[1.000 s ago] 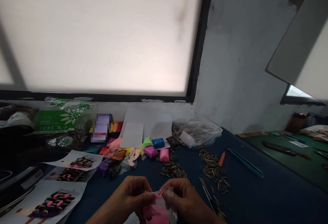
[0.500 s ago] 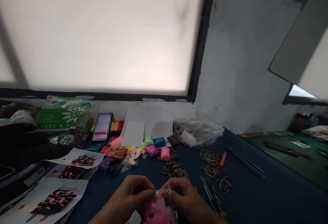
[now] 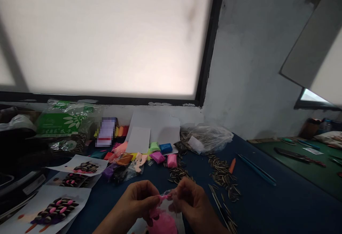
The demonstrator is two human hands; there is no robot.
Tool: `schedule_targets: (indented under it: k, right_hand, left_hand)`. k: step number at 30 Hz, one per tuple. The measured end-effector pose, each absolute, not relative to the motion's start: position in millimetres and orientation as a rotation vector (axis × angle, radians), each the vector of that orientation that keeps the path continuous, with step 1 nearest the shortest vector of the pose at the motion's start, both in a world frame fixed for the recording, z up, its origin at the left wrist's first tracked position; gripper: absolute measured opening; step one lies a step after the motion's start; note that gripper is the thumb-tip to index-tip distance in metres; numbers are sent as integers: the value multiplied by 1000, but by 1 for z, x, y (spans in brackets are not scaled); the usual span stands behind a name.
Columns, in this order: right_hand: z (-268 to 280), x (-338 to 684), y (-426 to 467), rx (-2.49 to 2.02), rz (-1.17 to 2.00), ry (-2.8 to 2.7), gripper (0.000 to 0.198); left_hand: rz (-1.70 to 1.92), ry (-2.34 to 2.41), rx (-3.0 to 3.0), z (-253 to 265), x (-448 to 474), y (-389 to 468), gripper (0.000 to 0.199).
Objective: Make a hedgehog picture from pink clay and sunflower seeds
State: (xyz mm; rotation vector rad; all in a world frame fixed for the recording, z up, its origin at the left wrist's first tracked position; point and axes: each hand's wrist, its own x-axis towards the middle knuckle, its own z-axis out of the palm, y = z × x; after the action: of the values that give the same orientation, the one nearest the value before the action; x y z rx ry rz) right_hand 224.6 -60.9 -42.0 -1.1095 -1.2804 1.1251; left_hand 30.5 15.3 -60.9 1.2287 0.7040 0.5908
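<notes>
Low in the middle, my left hand pinches a torn lump of soft pink clay between thumb and fingers. Facing it, my right hand is closed on a crumpled clear plastic wrapper, and a thin pink strand stretches across between the two hands. Beneath them is a white card bearing a smooth patch of pink clay; its lower part is cut off by the picture edge. Striped sunflower seeds lie just beyond my fingers.
Small coloured clay packets lie toward the wall. Sample sheets are at left, near a green seed bag. Right of my hands are more seeds, an orange stick, blue tweezers and a plastic bag.
My right hand has risen slightly and its fingers have shifted on the wrapper. The pink strand between my hands is stretched more level, and more of the pink patch on the card shows.
</notes>
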Motion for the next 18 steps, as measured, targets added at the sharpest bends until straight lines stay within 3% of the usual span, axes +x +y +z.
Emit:
schedule_targets:
  k: [18]
  right_hand:
    - [-26,225,-62,-1224,1235,-1141,6]
  left_hand:
    - [599,710,1256,-49,35,9,65]
